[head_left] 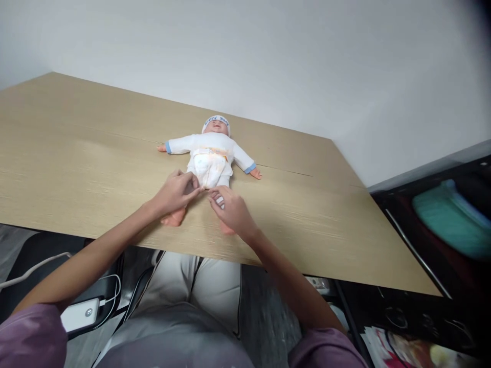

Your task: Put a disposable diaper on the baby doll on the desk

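A baby doll lies on its back on the wood-grain table, its white cap toward the wall and its 2 feet toward the person. A white disposable diaper covers its lower front, below the long-sleeved white top.

The left hand and the right hand meet at the diaper's lower end, between the legs. Each is loosely curled, with thumb and index finger almost together; the fingertips are too small here to tell whether either has hold of the diaper.

If the 2 hands pull unevenly, the diaper could twist or bunch to 1 side. A hard tug toward the person could drag the whole doll along, since nothing visible braces it, and its feet already lie near the table's front edge. The wrists also pass close over the feet and could nudge them.

The table's surface runs wide to the left of the doll and somewhat less to the right, so sideways movement has more room than movement forward or back. The cap sits near the rear edge, just short of the wall. Both forearms cross the front edge.
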Tool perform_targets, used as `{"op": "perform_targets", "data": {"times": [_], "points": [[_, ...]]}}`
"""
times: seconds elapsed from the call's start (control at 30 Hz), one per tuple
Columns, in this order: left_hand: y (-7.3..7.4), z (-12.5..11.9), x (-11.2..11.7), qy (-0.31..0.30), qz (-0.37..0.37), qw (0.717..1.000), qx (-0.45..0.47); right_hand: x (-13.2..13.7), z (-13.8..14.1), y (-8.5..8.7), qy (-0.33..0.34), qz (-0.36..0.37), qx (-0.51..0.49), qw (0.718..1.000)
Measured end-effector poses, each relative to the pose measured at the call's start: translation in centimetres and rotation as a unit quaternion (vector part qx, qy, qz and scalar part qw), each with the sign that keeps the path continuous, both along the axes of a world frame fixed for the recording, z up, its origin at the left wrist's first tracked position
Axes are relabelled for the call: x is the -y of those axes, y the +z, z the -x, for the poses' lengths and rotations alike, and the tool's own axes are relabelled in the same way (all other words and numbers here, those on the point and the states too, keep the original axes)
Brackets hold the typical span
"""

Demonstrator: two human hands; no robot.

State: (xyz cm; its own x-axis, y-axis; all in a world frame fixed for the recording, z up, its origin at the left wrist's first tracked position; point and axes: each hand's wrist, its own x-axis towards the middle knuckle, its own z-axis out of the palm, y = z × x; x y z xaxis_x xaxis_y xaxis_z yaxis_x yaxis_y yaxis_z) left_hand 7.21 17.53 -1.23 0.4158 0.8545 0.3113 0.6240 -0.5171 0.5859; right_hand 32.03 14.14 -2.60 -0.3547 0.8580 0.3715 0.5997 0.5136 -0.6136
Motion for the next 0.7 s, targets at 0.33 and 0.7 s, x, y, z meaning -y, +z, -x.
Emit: {"op": "perform_targets", "data": {"times": [0.33,0.7], "points": [[-0.8,-0.1,-3.6,0.011,0.032,0.999,0.004,-1.8,1.8,-0.5,-0.138,-0.034,0.111,0.984],[-0.8,0.3,-2.4,-0.017,-0.025,0.999,0.026,-0.9,1.8,-0.8,-0.104,-0.068,0.052,0.991]]}}
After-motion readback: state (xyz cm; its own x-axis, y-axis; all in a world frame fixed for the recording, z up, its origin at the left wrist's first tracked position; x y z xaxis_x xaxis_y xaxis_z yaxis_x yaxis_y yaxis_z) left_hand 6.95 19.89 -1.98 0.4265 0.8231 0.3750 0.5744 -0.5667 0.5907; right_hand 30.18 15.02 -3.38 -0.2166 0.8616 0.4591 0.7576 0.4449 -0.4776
